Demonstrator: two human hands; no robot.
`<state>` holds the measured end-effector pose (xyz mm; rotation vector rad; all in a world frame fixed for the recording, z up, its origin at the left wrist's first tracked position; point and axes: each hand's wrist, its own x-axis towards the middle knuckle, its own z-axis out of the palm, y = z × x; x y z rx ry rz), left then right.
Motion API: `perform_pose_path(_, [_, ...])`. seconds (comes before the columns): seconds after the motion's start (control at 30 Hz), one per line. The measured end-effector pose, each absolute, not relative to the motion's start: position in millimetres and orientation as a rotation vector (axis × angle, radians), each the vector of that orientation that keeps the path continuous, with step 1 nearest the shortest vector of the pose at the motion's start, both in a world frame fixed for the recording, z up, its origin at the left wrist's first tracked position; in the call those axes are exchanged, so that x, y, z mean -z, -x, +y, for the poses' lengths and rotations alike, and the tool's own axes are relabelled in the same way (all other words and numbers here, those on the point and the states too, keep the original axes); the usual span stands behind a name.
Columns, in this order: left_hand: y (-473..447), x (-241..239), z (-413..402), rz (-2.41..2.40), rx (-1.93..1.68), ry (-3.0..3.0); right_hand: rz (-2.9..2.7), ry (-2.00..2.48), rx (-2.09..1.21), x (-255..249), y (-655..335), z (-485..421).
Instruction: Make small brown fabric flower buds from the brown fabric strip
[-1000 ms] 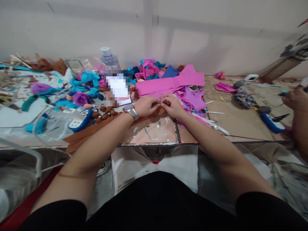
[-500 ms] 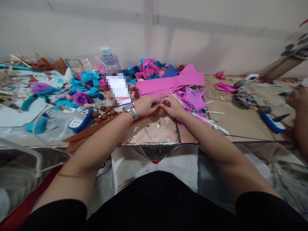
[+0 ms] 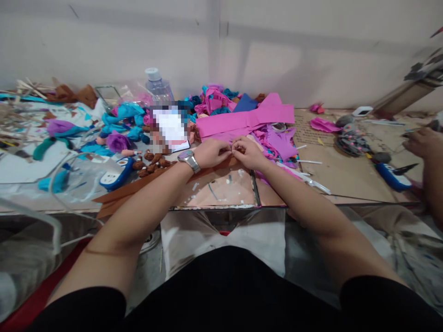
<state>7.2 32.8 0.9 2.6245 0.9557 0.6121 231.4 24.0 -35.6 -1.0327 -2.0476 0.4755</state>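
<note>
My left hand [image 3: 212,154] and my right hand [image 3: 249,153] meet over the table, fingertips pinched together. A bit of brown crepe paper [image 3: 226,162] shows at the fingers; its shape is mostly hidden. Under my left forearm lies a long brown crepe paper strip [image 3: 126,190]. Several small brown twisted paper balls [image 3: 152,165] sit left of my left wrist. Behind my hands a pink crepe paper strip [image 3: 245,120] stretches across a heap of pink and purple paper. A phone [image 3: 173,129] with a lit screen stands just behind my left wrist.
Scissors [image 3: 317,185] lie to the right of my right arm. Blue-and-white power strips [image 3: 116,175] and a clear bottle [image 3: 158,87] also stand on the table. A co-worker's hand [image 3: 424,143] is at the far right, near a dish [image 3: 351,140] of grey pieces.
My hands stay pinched together in nearly the same spot, with only slight finger movement. At the far right, the co-worker's hand has shifted slightly left.
</note>
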Motion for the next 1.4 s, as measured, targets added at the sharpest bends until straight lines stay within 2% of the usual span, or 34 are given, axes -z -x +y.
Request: perform_pose_path(1.4, [9.4, -14.8, 39.8, 1.133, -0.452, -2.587, -2.081, 1.072, -0.487, 33.4, -237.9, 27.4])
